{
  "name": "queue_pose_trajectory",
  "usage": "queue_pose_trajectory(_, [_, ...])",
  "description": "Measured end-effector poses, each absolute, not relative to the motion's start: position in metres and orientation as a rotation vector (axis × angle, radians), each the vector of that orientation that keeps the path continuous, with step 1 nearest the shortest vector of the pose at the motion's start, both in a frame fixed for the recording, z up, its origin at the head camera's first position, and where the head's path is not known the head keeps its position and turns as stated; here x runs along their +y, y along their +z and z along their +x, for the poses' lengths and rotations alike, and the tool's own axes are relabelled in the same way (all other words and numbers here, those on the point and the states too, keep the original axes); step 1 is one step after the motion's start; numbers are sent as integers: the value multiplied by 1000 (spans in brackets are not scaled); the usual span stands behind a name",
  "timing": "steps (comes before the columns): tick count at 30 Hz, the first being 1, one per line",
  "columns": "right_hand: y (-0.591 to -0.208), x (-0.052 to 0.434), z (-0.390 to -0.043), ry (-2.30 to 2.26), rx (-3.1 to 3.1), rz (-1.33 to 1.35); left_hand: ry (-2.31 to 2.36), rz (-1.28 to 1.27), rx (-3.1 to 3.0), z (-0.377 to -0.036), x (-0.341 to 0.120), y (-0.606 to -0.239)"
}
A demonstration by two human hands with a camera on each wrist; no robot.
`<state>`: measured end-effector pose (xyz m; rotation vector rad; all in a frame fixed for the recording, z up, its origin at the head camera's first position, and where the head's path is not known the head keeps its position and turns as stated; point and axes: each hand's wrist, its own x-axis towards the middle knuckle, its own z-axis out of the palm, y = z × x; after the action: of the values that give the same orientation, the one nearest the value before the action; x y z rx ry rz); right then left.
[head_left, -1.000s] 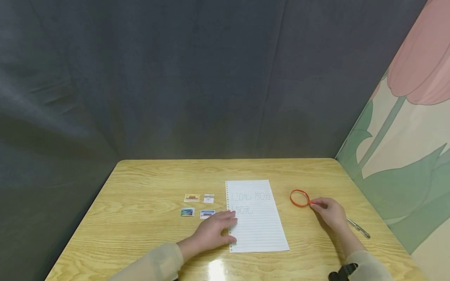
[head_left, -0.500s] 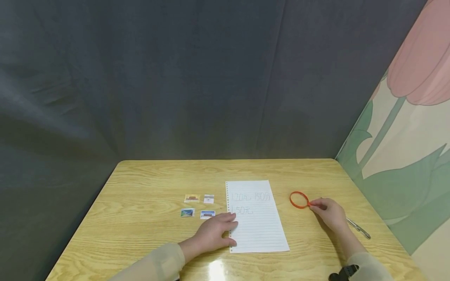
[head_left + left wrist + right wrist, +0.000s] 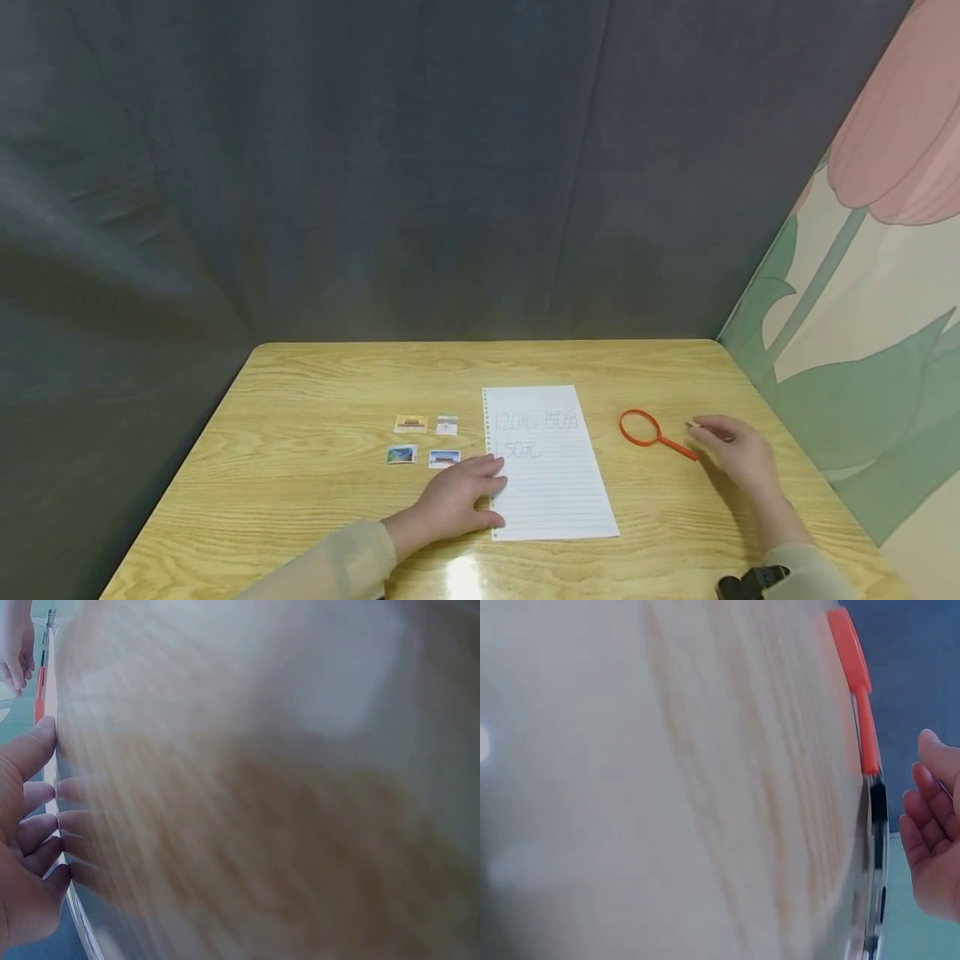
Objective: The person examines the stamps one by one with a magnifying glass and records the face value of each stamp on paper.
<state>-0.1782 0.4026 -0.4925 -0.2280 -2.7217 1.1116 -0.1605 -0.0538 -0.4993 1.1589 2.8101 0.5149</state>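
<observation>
My left hand [image 3: 459, 493] rests with its fingers spread on the left edge of a lined sheet of paper [image 3: 555, 492], which bears handwritten figures at the top. To the right of the sheet, a red magnifying glass [image 3: 677, 448] lies on the wooden table. Beside its handle, my right hand [image 3: 738, 457] hovers with loosely bent fingers and nothing in them. The right wrist view shows that hand [image 3: 936, 825] apart from the red handle [image 3: 867, 731]. A pen [image 3: 878, 802] lies beyond the handle there; in the head view the right hand and forearm hide it.
Several small stamps lie left of the paper: a yellow one [image 3: 411, 424], a pale one [image 3: 447, 426], a green-blue one [image 3: 402, 454] and a blue one [image 3: 444, 458]. A dark curtain [image 3: 450, 167] hangs behind the table [image 3: 300, 517]; a flower-patterned cloth [image 3: 862, 375] borders the right side.
My right hand has let go of the magnifying glass handle and moved a little to the right, over the pen. The left hand stays on the paper.
</observation>
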Motion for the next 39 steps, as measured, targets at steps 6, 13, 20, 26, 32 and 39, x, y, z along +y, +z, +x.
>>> queue_pose_trajectory(6, [-492,416,-179,1058,-2779,-235,524,1153,2805,-161,-54,-500])
queue_pose_trajectory(13, [-496,427,-183,1056,-2855,-208,518,1139,2797,-161,-54,-499])
queue_pose_trajectory(20, [-501,432,-187,1187,-2889,-207,519,1139,2801,-162,-55,-501])
queue_pose_trajectory(26, [-501,434,-189,1115,-2929,-177,519,1143,2803,-163,-54,-500])
queue_pose_trajectory(32, [-501,434,-189,989,-2959,-160,526,1144,2802,-162,-54,-499])
queue_pose_trajectory(39, [-504,432,-187,940,-2892,-185,541,1144,2794,-162,-55,-501])
